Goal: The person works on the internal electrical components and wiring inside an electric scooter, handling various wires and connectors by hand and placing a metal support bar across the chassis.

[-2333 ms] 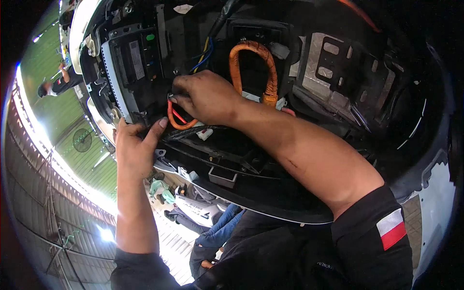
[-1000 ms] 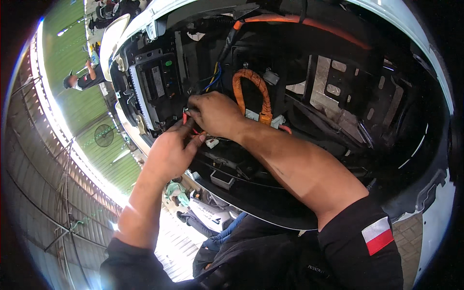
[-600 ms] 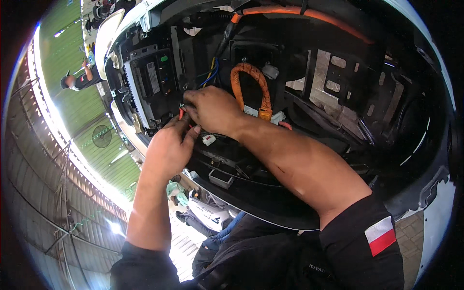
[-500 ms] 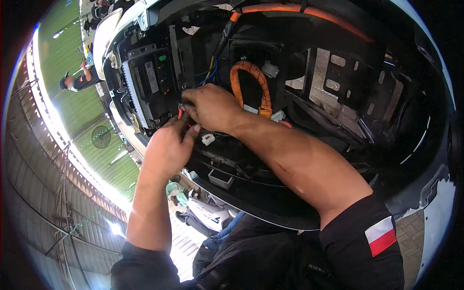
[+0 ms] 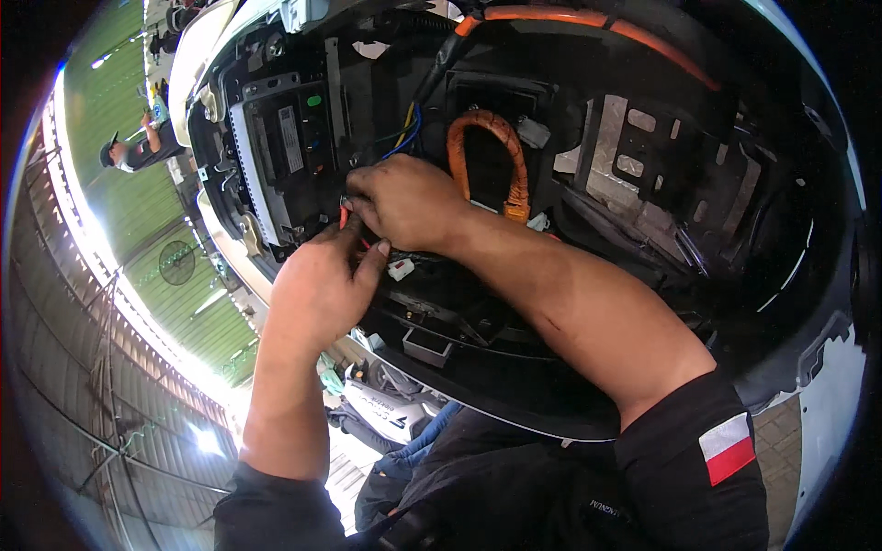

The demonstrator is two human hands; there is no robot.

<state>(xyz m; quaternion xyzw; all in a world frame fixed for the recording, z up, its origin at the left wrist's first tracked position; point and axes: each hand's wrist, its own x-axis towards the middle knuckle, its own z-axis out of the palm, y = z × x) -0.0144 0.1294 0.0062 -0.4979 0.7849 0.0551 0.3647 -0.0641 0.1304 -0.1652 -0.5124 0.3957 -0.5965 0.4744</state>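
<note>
Nearest, your right sleeve bears a white-and-red patch (image 5: 728,450). Your left hand (image 5: 320,286) pinches the red cable (image 5: 344,217), and your right hand (image 5: 406,204) closes its fingertips on the cable's upper end, inside the black compartment (image 5: 551,363). A white connector (image 5: 401,269) lies just beside your left thumb. Past your right wrist, an orange sleeved cable (image 5: 485,119) arches up. Well beyond stand a round fan (image 5: 176,264) and a capped co-worker (image 5: 152,151).

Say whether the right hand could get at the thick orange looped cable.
Likely yes: the cable arches close beside the right hand, its top uncovered, though that hand is busy at a thin red wire.
</note>
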